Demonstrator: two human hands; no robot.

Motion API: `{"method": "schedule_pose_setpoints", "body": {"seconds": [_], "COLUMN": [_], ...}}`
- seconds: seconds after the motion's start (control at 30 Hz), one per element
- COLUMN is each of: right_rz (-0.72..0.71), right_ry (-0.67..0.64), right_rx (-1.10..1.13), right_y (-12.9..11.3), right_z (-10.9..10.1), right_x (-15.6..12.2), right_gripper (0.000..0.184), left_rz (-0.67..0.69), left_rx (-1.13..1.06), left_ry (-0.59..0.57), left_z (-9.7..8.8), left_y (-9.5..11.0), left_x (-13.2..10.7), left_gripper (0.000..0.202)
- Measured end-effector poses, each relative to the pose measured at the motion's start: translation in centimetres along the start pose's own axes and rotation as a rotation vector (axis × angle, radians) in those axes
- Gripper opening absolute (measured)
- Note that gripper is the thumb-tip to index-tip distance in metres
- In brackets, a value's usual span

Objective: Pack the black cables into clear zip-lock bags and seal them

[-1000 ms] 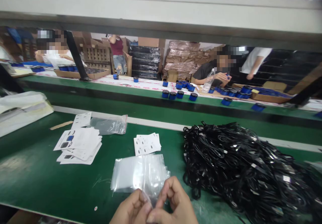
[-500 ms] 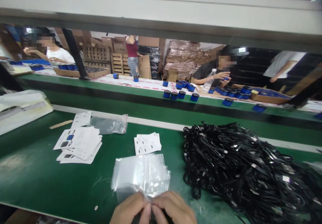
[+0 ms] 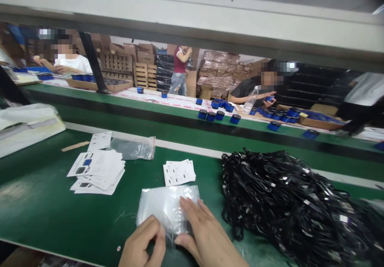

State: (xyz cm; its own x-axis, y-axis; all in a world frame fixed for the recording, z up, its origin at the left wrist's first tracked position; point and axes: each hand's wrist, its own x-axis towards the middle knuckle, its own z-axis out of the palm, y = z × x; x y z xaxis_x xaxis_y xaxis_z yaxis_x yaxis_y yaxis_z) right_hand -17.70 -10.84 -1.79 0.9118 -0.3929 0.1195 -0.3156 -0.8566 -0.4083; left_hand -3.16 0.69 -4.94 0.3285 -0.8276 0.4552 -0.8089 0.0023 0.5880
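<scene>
A stack of clear plastic zip bags (image 3: 162, 207) lies on the green belt in front of me. My left hand (image 3: 144, 243) pinches the near edge of a bag, fingers curled. My right hand (image 3: 207, 237) lies on the stack with fingers stretched flat, pressing the bags down. A small pile of white cards (image 3: 179, 172) sits just behind the bags. A big heap of black cables (image 3: 288, 203) fills the belt right of my right hand.
White printed leaflets (image 3: 97, 171) and another clear bag (image 3: 133, 148) lie at left. White bags (image 3: 27, 127) sit at far left. Beyond a green conveyor (image 3: 180, 127), blue-lidded jars (image 3: 219, 115) stand on another line where other people work. A grey beam (image 3: 192, 23) crosses overhead.
My hands came up from the near edge. My right hand opened and laid flat on the bag stack; my left keeps its pinch on a bag. The view tilted slightly.
</scene>
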Motion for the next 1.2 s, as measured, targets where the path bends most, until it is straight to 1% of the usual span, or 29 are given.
{"method": "schedule_pose_setpoints", "body": {"seconds": [0.03,0.07,0.13,0.17,0.2,0.23,0.27,0.3,0.37,0.47,0.57,0.67,0.83,0.9,1.03,1.2], "right_rz": [0.037,0.075,0.138,0.161,0.186,0.200,0.223,0.261,0.311,0.413,0.492,0.533,0.558,0.560,0.537,0.489], "right_ry": [-0.023,-0.006,0.093,0.143,0.164,0.158,0.114,0.040,-0.043,-0.090,-0.110,-0.164,-0.209,-0.208,-0.187,-0.100], "right_rx": [0.015,0.036,0.070,0.074,0.062,0.040,0.000,-0.041,-0.061,-0.079,-0.109,-0.117,-0.064,-0.028,0.037,0.108], "right_y": [-0.1,-0.2,-0.7,-1.0,-1.4,-1.7,-2.0,-2.1,-2.1,-1.8,-1.5,-1.4,-0.6,-0.1,0.9,2.3], "right_z": [-0.2,-0.5,-1.0,-1.3,-1.6,-1.8,-2.0,-2.0,-1.9,-1.7,-1.8,-2.4,-3.5,-3.7,-3.5,-2.7], "right_x": [0.2,0.5,1.5,2.4,3.4,4.6,5.9,7.2,9.4,11.3,12.1,12.9,13.2,13.0,12.3,12.2], "right_gripper": [0.057,0.048,0.033,0.032,0.035,0.040,0.048,0.056,0.066,0.070,0.064,0.054,0.054,0.054,0.046,0.029], "left_rz": [-0.040,-0.065,-0.072,-0.062,-0.048,-0.031,-0.015,0.001,0.028,0.042,0.037,0.037,-0.017,-0.039,-0.063,-0.072], "left_rx": [-0.031,-0.052,-0.060,-0.054,-0.050,-0.047,-0.045,-0.045,-0.045,-0.046,-0.053,-0.068,-0.081,-0.086,-0.098,-0.119], "left_ry": [-0.008,-0.011,-0.007,-0.011,-0.019,-0.030,-0.040,-0.050,-0.063,-0.062,-0.057,-0.066,-0.039,-0.032,-0.031,-0.051], "left_z": [0.1,0.2,0.6,0.8,0.9,0.9,0.9,0.9,0.8,0.6,0.7,0.9,1.2,1.4,1.5,1.2], "left_y": [-0.1,-0.2,-0.4,-0.6,-0.8,-1.0,-1.2,-1.4,-1.8,-2.1,-2.1,-2.1,-2.0,-1.9,-1.8,-1.8], "left_x": [0.0,0.1,0.0,0.0,0.0,-0.1,-0.1,-0.1,-0.1,-0.3,-0.5,-0.7,-0.8,-1.0,-1.1,-0.9], "left_gripper": [0.030,0.031,0.031,0.030,0.029,0.029,0.028,0.028,0.027,0.027,0.027,0.027,0.028,0.029,0.029,0.030]}}
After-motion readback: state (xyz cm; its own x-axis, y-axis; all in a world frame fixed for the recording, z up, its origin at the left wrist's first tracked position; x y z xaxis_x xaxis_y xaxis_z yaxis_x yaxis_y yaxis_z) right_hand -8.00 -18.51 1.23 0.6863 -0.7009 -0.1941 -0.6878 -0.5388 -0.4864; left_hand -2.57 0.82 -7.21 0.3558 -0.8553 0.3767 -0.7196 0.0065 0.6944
